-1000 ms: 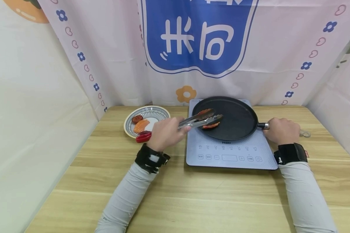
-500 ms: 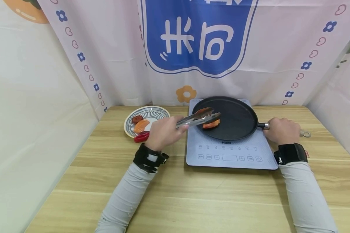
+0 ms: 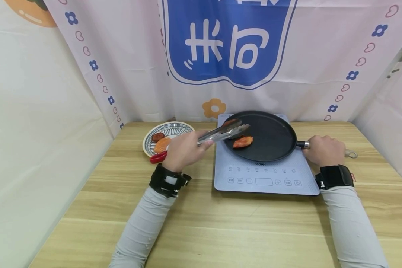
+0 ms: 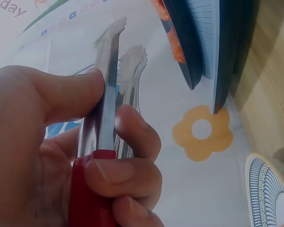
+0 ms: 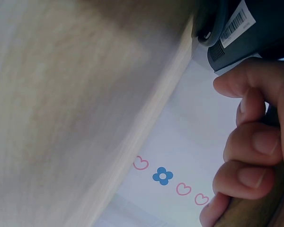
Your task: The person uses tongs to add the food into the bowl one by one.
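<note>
My left hand (image 3: 185, 150) grips the metal tongs (image 4: 106, 101) by their red handle, thumb on one arm and fingers around the other. The tongs' tips stand a little apart, with nothing seen between them in the left wrist view, and hang over the left part of a flat black frying pan (image 3: 271, 137). In the pan, a reddish-orange piece of meat (image 3: 243, 142) lies below the tips. A second reddish piece (image 3: 230, 122) is partly hidden behind the tongs. My right hand (image 3: 323, 150) holds the pan's handle (image 3: 302, 144), fingers curled round it.
The pan sits on a light-blue induction cooker (image 3: 258, 185). Left of it, partly behind my left hand, stands a patterned plate (image 3: 178, 127) with an orange slice (image 3: 162, 144) and a round brown piece (image 3: 158, 137). A printed curtain (image 3: 137, 82) hangs behind the wooden table (image 3: 238, 230).
My left hand has drawn the tongs slightly left and toward me, away from the nearer meat piece, which now shows whole. My right hand has stayed on the pan handle.
</note>
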Tool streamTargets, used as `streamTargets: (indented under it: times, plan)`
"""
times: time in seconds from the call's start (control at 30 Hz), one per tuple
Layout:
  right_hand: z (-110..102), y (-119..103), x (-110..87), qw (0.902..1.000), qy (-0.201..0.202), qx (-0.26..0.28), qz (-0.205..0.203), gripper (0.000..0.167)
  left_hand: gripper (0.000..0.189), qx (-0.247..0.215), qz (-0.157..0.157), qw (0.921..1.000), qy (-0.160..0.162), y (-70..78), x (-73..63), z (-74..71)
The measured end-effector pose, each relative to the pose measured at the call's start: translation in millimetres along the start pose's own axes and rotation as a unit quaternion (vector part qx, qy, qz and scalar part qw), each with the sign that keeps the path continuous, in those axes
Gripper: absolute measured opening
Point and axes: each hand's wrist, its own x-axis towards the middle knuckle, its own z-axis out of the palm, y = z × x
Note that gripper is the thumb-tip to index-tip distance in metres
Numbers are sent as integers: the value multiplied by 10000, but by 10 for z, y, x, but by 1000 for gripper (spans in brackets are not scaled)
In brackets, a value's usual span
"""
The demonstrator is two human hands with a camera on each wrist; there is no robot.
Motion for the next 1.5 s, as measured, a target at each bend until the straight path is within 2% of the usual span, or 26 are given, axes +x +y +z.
streamTargets:
  times: [0.3, 0.43, 0.73, 0.93, 1.03, 1.27, 1.5]
  plan:
    - [3, 3, -4, 10000, 21, 18, -10, 33, 49, 18, -18, 10000, 69, -65, 7, -44]
    - [6, 5, 2, 10000, 17, 21, -10, 33, 48, -45, -161, 9998, 82, -114, -7, -99]
    - [0, -3, 7, 10000, 90, -1, -25, 34, 44, -45, -453, 9982, 388, -262, -45, -234]
    - [7, 0, 6, 10000, 34, 1, 8, 32, 43, -114, -721, 9971, 197, -304, -49, -309]
    - [11, -1, 2, 10000, -7, 9, 30, 32, 42, -210, -743, 9969, 129, -329, -58, -340]
    - [7, -1, -5, 10000, 8, 18, 12, 32, 39, -96, -657, 9973, 324, -412, -87, -376]
    - [-4, -10, -2, 10000, -11, 39, 34, 32, 43, -162, -1031, 9944, 151, -539, -130, -425]
